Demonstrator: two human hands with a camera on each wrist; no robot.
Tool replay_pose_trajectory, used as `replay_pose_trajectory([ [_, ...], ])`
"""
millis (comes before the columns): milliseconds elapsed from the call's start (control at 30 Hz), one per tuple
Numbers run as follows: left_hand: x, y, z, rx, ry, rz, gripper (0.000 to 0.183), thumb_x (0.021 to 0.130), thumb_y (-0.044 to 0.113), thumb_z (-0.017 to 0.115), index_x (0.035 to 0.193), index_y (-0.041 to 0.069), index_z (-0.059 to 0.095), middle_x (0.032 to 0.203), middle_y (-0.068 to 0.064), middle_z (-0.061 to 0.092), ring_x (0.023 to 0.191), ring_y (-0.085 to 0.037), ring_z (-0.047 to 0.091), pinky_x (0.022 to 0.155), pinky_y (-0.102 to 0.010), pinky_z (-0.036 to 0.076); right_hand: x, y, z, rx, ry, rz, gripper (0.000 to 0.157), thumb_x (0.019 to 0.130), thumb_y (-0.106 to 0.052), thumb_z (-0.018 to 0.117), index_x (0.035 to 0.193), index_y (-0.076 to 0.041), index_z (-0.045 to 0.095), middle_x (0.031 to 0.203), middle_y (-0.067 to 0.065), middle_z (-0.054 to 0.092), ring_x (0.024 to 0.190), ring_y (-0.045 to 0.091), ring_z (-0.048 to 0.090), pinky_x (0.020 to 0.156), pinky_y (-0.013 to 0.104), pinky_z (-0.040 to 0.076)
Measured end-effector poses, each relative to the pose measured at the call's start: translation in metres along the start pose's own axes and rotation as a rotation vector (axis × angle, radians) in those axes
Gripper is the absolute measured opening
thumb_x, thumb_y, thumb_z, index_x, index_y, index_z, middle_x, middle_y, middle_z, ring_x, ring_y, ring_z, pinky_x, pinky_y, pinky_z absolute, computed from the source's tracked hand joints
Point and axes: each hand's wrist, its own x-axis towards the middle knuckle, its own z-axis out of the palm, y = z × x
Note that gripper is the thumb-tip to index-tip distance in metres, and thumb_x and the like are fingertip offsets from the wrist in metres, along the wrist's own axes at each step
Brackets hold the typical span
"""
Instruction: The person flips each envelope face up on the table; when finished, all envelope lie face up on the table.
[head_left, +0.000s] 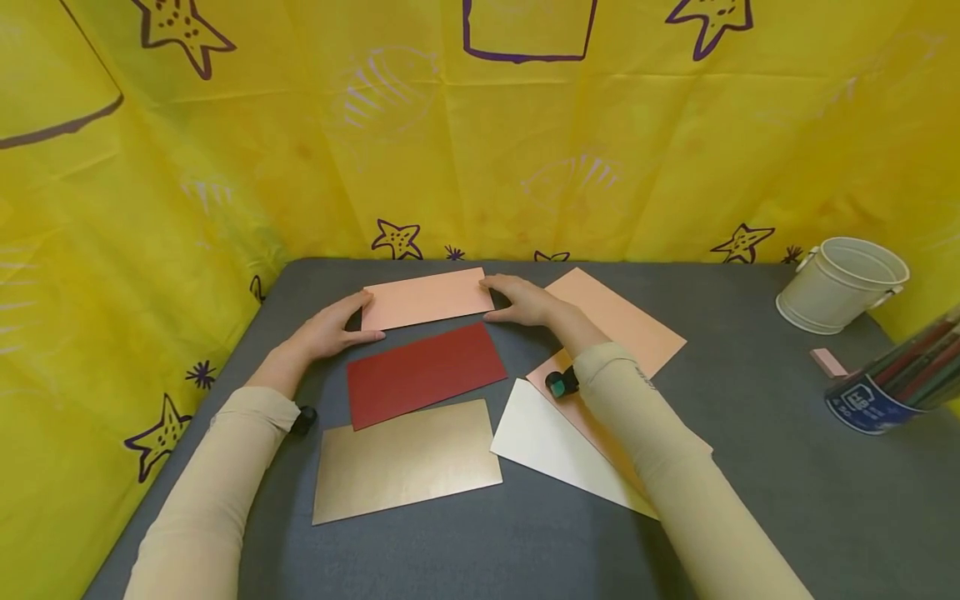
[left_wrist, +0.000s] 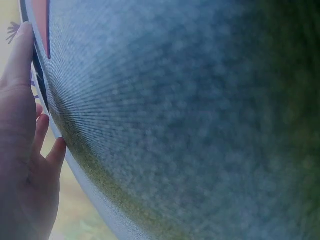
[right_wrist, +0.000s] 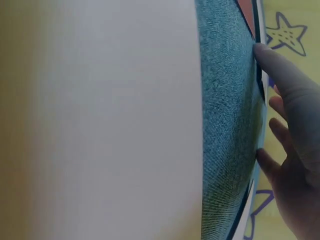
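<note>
A pale pink rectangular card (head_left: 427, 298) lies at the far side of the table. At its left end my left hand (head_left: 330, 327) touches the far corner with its fingers, the thumb spread low near the near corner. My right hand (head_left: 525, 302) is at the other end, fingertips on the far right corner and thumb stretched beside the near one. Nearer to me lies a dark red card (head_left: 427, 375), its lower edge over a gold card (head_left: 408, 462). In the wrist views the thumbs of the left hand (left_wrist: 22, 125) and right hand (right_wrist: 297, 135) are straight.
Under my right forearm lie a white sheet (head_left: 555, 442) and peach sheets (head_left: 611, 317). Farther right are a cream bucket (head_left: 832, 292), a small pink block (head_left: 828, 362) and a blue tin (head_left: 870, 408) of pencils. A yellow patterned cloth (head_left: 480, 133) hangs behind the table.
</note>
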Motion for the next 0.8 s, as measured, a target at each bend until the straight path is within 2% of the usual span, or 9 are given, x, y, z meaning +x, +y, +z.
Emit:
replay_pose_trajectory([
  [333, 0.0026, 0.0000, 0.0042, 0.012, 0.004, -0.012, 0.085, 0.093, 0.049, 0.062, 0.151, -0.003, 0.028, 0.156, -0.025, 0.024, 0.143, -0.042, 0.020, 0.114, -0.055, 0.016, 0.0027, 0.0019, 0.0021, -0.025, -0.016, 0.040, 0.069, 0.096, -0.037, 0.062, 0.152, -0.008, 0.034, 0.156, 0.011, 0.031, 0.145, 0.030, 0.023, 0.117, 0.043, 0.016],
  [500, 0.0025, -0.0007, 0.0049, 0.043, 0.002, -0.004, 0.078, 0.095, 0.047, 0.059, 0.150, -0.001, 0.033, 0.155, -0.023, 0.028, 0.143, -0.040, 0.024, 0.114, -0.054, 0.019, 0.0023, 0.0019, 0.0034, -0.034, -0.003, 0.040, 0.067, 0.096, -0.037, 0.062, 0.151, -0.008, 0.036, 0.155, 0.011, 0.033, 0.144, 0.031, 0.024, 0.117, 0.044, 0.016],
  [633, 0.0001, -0.0012, 0.0040, 0.063, 0.026, 0.036, 0.067, 0.098, 0.043, 0.056, 0.148, 0.002, 0.039, 0.152, -0.021, 0.034, 0.140, -0.039, 0.030, 0.113, -0.054, 0.023, 0.0025, 0.0006, 0.0038, -0.037, 0.014, 0.023, 0.066, 0.096, -0.035, 0.063, 0.149, -0.006, 0.038, 0.154, 0.012, 0.035, 0.143, 0.031, 0.028, 0.117, 0.043, 0.018],
  [800, -0.0018, -0.0004, 0.0033, 0.096, 0.120, 0.132, 0.052, 0.101, 0.036, 0.054, 0.141, 0.003, 0.051, 0.144, -0.019, 0.048, 0.133, -0.039, 0.043, 0.110, -0.053, 0.029, 0.0018, -0.0001, 0.0046, -0.027, 0.056, -0.002, 0.063, 0.095, -0.030, 0.065, 0.147, -0.003, 0.042, 0.150, 0.013, 0.041, 0.139, 0.030, 0.035, 0.115, 0.041, 0.024],
])
